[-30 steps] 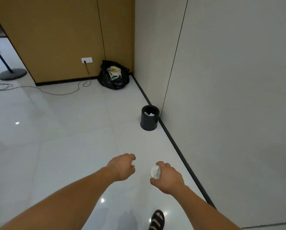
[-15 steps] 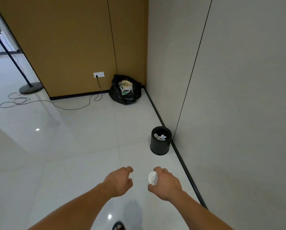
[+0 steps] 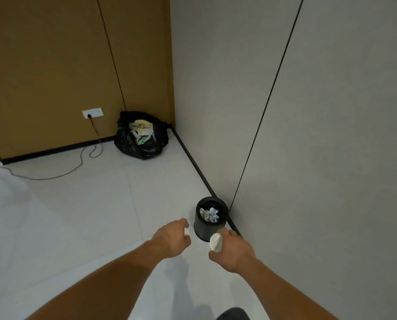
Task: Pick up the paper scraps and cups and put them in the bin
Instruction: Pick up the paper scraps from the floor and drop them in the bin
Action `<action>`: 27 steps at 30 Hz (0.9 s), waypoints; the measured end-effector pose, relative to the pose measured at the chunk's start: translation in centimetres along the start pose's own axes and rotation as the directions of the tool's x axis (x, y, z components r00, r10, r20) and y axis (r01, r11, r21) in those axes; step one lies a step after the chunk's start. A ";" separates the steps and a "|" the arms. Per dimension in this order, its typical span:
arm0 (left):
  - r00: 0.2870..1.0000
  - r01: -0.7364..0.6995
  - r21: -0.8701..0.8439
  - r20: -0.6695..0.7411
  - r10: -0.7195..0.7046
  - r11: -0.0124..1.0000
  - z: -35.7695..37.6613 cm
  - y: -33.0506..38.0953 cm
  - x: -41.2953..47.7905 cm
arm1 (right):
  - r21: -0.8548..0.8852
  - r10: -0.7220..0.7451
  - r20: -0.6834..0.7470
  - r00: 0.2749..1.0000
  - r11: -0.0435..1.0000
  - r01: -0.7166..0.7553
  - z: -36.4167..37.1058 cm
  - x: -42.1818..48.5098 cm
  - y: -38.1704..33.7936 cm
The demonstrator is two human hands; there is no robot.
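Pale glossy floor tiles (image 3: 77, 215) are running up to a brown panelled wall (image 3: 43, 65) at the far edge and a grey wall (image 3: 331, 135) along the right edge.

A round black plastic bin (image 3: 198, 225) is standing on the floor against the grey wall's black skirting strip (image 3: 193, 160), with crumpled paper scraps (image 3: 209, 214) lying inside it. The right hand (image 3: 233, 252) is gripping a white paper piece (image 3: 216, 242), possibly a squashed cup, just at the bin's near rim. The left hand (image 3: 171, 239) is hovering just left of the bin, fingers curling round a small white scrap (image 3: 188, 232), of which only a sliver is showing.

A black rubbish bag (image 3: 123, 142) full of litter is sitting in the far corner of the floor, well apart from the bin. Beside it a black cable (image 3: 54, 176) is trailing from a white wall socket (image 3: 92, 113). Nothing is lying between the hands and the bin. A dark shoe tip (image 3: 233, 314) is showing at the near edge.

Compared with half a second ago, the bin is now lying right at the hands instead of well ahead, and the floor stand is no longer showing at the left.
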State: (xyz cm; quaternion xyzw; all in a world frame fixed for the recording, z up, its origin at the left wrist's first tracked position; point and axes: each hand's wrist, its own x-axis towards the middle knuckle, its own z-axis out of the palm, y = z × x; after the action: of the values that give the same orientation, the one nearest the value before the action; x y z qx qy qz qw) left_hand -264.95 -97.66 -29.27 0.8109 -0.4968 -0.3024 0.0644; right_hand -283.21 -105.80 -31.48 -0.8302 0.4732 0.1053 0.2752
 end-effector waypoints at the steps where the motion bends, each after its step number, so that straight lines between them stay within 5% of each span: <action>1: 1.000 -0.006 0.003 0.012 0.006 1.000 -0.7 0.2 1.6 | 0.005 0.008 0.003 1.000 1.000 -0.008 -0.3 1.4 0.0; 16: 0.961 0.026 0.011 0.277 -0.028 1.000 -2.0 5.3 32.0 | 0.237 0.132 0.163 0.978 0.957 -0.169 -5.5 28.8 7.2; 27: 0.888 -0.019 0.064 0.460 -0.013 0.998 11.3 -0.2 56.2 | 0.304 0.371 0.229 0.900 0.851 -0.428 7.9 47.7 14.6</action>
State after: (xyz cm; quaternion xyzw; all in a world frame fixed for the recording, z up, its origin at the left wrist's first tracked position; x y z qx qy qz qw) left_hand -252.90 -142.84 -62.43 0.7170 -0.5089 -0.4693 -0.0816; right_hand -269.60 -142.00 -64.00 -0.6405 0.6227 0.1422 0.4264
